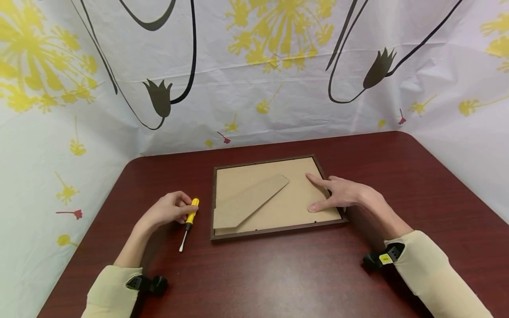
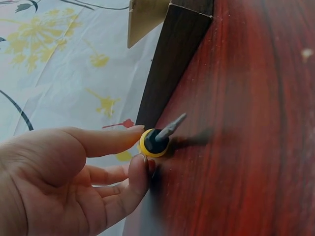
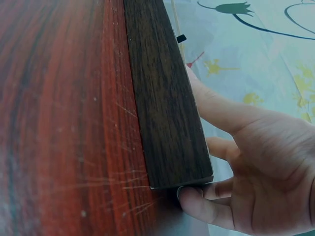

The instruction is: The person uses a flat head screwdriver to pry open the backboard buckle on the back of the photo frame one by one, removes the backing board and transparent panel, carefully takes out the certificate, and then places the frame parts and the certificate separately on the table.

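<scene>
A picture frame (image 1: 278, 227) lies back side up on the table, its dark wood rim around a tan backing board (image 1: 246, 176). The folding easel stand (image 1: 248, 203) slants across that board. Left of the frame, my left hand (image 1: 169, 210) pinches the yellow handle of a screwdriver (image 1: 192, 216) between thumb and fingers; its metal tip points toward me, and in the left wrist view the shaft (image 2: 172, 126) juts from a black collar. My right hand (image 1: 343, 192) rests over the frame's right edge, thumb and index finger on the backing. Its other fingers (image 3: 204, 206) reach to the rim's outer side.
The dark red wooden table (image 1: 278, 278) has rounded far corners. Behind it and at both sides hangs a white sheet (image 1: 254, 88) with yellow, red and grey plant prints. Small dark tabs (image 3: 182, 38) stick up along the frame's inner edge.
</scene>
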`<action>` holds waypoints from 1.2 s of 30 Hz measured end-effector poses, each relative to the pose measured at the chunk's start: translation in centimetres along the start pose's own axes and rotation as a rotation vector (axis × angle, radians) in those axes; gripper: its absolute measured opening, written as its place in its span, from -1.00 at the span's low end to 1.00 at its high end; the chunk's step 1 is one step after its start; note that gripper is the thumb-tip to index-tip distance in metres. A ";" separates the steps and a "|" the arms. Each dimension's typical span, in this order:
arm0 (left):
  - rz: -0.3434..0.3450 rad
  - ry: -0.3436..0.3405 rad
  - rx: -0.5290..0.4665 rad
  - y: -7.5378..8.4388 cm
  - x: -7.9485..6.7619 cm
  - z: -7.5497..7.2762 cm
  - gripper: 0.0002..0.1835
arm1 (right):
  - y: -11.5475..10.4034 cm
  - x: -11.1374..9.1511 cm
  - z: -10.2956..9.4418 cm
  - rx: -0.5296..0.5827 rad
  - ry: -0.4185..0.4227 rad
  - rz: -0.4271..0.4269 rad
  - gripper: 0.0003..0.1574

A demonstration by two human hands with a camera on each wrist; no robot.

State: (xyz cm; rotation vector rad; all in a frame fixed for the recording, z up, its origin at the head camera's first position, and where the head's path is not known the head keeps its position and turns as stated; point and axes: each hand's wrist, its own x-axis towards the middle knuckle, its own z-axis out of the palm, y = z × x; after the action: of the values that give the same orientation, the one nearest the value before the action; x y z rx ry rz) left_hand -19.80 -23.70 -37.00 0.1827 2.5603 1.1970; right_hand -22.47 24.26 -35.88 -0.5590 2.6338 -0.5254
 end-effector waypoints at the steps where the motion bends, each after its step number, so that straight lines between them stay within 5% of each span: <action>1: -0.002 0.003 0.000 0.0 0.0 -0.1 -0.64 | 0.0 0.0 0.0 0.003 0.000 -0.001 0.38; 11: 0.033 0.074 0.034 -0.1 -0.1 -0.7 -0.67 | 1.0 -0.1 -0.3 0.087 0.002 -0.062 0.21; 22: 0.146 0.191 0.119 0.5 0.5 -0.2 -0.74 | 1.2 0.1 -0.5 -0.001 0.237 -0.121 -0.05; 36: 0.208 0.158 0.102 2.5 2.0 1.9 -0.51 | 0.6 1.1 -0.5 -0.011 0.406 -0.153 -0.35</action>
State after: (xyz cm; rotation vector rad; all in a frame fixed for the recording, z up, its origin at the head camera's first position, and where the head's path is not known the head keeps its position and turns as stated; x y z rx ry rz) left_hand -21.10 -20.29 -36.67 0.4018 2.7996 1.1955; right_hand -23.78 24.44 -36.05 -0.7268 2.9898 -0.7389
